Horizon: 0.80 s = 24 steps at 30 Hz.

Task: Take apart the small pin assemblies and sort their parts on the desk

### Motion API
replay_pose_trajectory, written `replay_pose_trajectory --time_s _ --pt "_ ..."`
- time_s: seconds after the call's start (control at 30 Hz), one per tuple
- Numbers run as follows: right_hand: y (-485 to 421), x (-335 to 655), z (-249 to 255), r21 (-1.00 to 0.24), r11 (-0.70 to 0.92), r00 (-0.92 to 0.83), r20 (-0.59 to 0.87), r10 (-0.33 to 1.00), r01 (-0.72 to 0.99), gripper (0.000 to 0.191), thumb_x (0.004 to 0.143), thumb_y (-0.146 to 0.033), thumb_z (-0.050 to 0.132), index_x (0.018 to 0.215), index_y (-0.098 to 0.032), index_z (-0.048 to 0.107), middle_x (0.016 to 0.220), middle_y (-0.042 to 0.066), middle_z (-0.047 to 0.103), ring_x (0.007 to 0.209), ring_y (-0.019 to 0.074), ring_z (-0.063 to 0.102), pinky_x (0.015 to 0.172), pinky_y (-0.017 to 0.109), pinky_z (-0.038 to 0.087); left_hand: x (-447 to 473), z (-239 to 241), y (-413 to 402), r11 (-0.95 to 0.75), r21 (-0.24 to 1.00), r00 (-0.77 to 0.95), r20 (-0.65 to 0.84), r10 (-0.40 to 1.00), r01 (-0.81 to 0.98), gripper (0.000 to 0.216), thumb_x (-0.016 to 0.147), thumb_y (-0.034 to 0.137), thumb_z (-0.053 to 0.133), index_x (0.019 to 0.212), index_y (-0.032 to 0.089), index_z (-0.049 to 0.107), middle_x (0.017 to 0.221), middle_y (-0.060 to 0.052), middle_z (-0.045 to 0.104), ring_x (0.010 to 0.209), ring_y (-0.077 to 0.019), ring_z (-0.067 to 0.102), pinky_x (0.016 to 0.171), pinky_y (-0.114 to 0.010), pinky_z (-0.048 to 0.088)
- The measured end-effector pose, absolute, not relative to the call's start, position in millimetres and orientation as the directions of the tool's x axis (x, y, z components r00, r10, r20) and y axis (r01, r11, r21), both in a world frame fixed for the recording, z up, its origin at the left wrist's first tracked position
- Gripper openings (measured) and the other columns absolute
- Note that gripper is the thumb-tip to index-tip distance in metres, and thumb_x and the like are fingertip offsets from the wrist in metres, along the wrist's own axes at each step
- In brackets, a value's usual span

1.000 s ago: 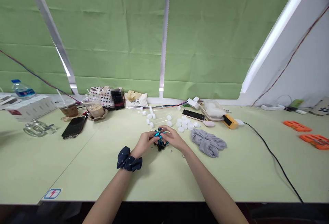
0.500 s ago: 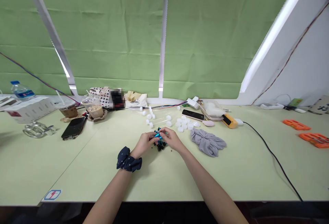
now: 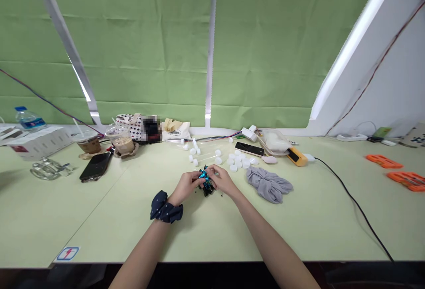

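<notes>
Pinching the small blue-and-black assembly [image 3: 207, 186] from both sides: our left hand [image 3: 186, 187] has thumb and fingers closed on its left side, our right hand [image 3: 223, 180] is closed on its right. Exact contact under the right fingertips is too small to read. The assembly is low over the near-middle of the worktop [image 3: 113, 222]; can't tell if its black underside rests there, or if it's one part or several.

Handling guess: light, rigid, blue faces maybe slick, small projections easy to bend. We'd hold by the blue body, thumb against forefinger, and keep pressure off the fine black bits.

Next out: a few dark specks lie just left and right of the assembly, likely easy to knock away. Scrunchie [image 3: 166, 207] on our left wrist, well apart from the part.

Just far of the hands: clear tubes [image 3: 206, 154] and loose white caps [image 3: 238, 161]. They crowd the far side and look ready to roll if bumped. Grey cloth [image 3: 268, 185] sits right of our right wrist, limiting a swing that way.

Farther right: phone [image 3: 249, 149], yellow device [image 3: 298, 156], black cable [image 3: 352, 200], orange pieces [image 3: 384, 161]. Far left: black phone [image 3: 96, 167], drink cups [image 3: 123, 143]; spill risk, but well apart.
</notes>
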State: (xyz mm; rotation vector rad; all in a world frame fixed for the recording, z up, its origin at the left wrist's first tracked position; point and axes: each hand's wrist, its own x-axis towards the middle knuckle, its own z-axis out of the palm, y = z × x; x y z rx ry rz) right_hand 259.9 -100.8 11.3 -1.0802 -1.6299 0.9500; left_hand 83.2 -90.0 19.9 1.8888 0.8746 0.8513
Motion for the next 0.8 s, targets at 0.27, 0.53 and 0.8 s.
replay_pose_trajectory --time_s 0.27,0.53,0.8 --pt "-100.2 261.5 11.0 -0.928 0.338 -0.270 0.290 0.918 0.155 0.036 0.080 -0.042 0.053 0.109 -0.021 0.053 0.093 0.005 0.054 0.062 0.0096 0.052 0.052 0.021 0.042 82.6 21.0 -90.7 -0.410 0.878 0.514 0.241 0.823 0.246 0.034 0.080 0.040 0.053 0.092 0.010 0.064 0.065 -0.004 0.064 0.063 -0.0153 0.056 0.056 -0.022 0.038" --pt "-103.9 256.0 13.7 -0.927 0.355 -0.253 0.317 0.914 0.124 0.031 0.081 -0.040 0.052 0.106 -0.021 0.052 0.095 0.004 0.054 0.057 0.0082 0.050 0.050 0.021 0.042 83.4 25.6 -92.6 -0.413 0.872 0.511 0.238 0.826 0.263 0.035 0.080 0.042 0.052 0.091 0.011 0.064 0.067 -0.004 0.065 0.064 -0.0159 0.056 0.058 -0.022 0.039" --pt "-103.3 257.1 11.8 -0.936 0.328 -0.276 0.284 0.918 0.127 0.033 0.080 -0.044 0.053 0.104 -0.021 0.054 0.085 0.002 0.053 0.052 0.0075 0.046 0.047 0.020 0.040 82.9 23.3 -91.3 -0.420 0.867 0.504 0.246 0.828 0.268 0.032 0.080 0.040 0.052 0.087 0.011 0.064 0.066 -0.004 0.065 0.061 -0.0153 0.055 0.056 -0.022 0.038"
